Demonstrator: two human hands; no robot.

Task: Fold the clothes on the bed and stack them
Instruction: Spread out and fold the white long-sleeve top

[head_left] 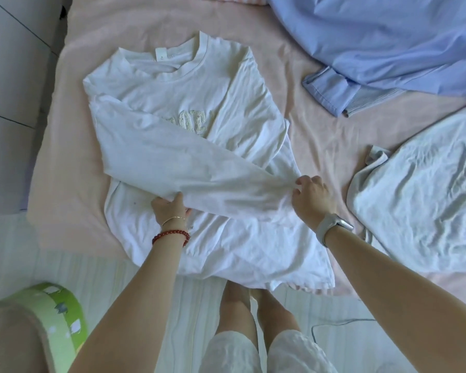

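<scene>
White long-sleeved top (189, 146): laid front-up on the pink bed sheet (65, 146), collar at the far end, hem hanging over the near bed edge. One sleeve (178, 168) is drawn diagonally across the body of the top. Left hand (170, 208): placed at the sleeve's lower edge, fingers curled round a fold of sleeve cloth. Right hand (312, 200): placed at the cuff end, to the right of the top's body, fingertips pinching the cuff. Blue shirt (374, 49): lying crumpled beyond and to the right of the top, unfolded. Pale grey garment (420, 195): spread to the right of the top, unfolded. No stack is seen; the task is judged to be at an early stage. Risks noted: the sleeve may be laid crooked if the two grips are released unevenly, leaving a bulky fold; the overhanging hem may drag the top off the bed if the body cloth is tugged; existing wrinkles may be pressed in.
</scene>
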